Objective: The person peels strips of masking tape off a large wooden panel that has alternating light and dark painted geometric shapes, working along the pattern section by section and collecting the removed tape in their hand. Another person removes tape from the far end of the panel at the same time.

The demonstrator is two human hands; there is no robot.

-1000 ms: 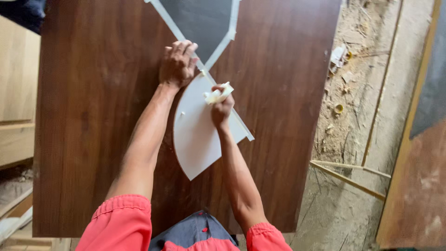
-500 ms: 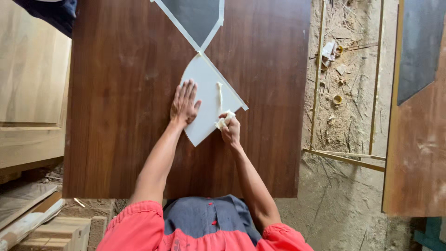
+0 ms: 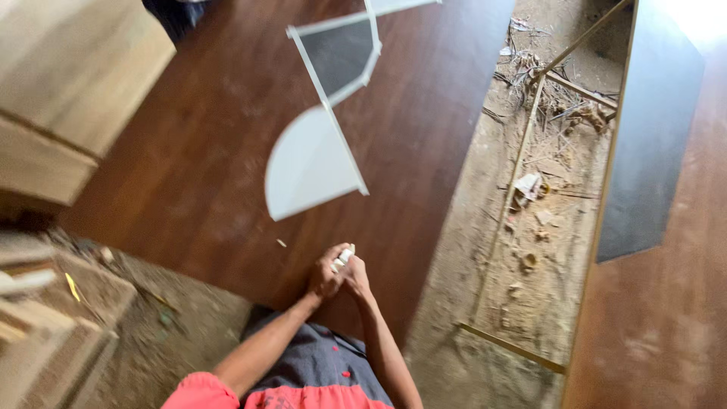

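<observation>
My left hand (image 3: 324,279) and my right hand (image 3: 354,274) are brought together just above the near edge of a dark brown wooden board (image 3: 424,136). Between them they hold a small white tube-like object (image 3: 343,257); its exact kind is too small to tell. Farther out on the board lies a white quarter-round panel (image 3: 307,163), apart from both hands. Beyond it rests a dark panel with white edging (image 3: 341,53). A tiny pale chip (image 3: 281,243) lies on the board between the white panel and my hands.
Pale wooden boards (image 3: 68,83) stand at the left, with stacked offcuts (image 3: 38,318) below them. To the right is a dusty floor strip with debris (image 3: 530,197) and thin wooden strips (image 3: 511,348). A dark panel (image 3: 651,144) and another brown board (image 3: 666,326) lie at the far right.
Both hands have left the white quarter-round panel and drawn back toward my body, meeting at the board's near edge around the small white object. The view has tilted and shifted left.
</observation>
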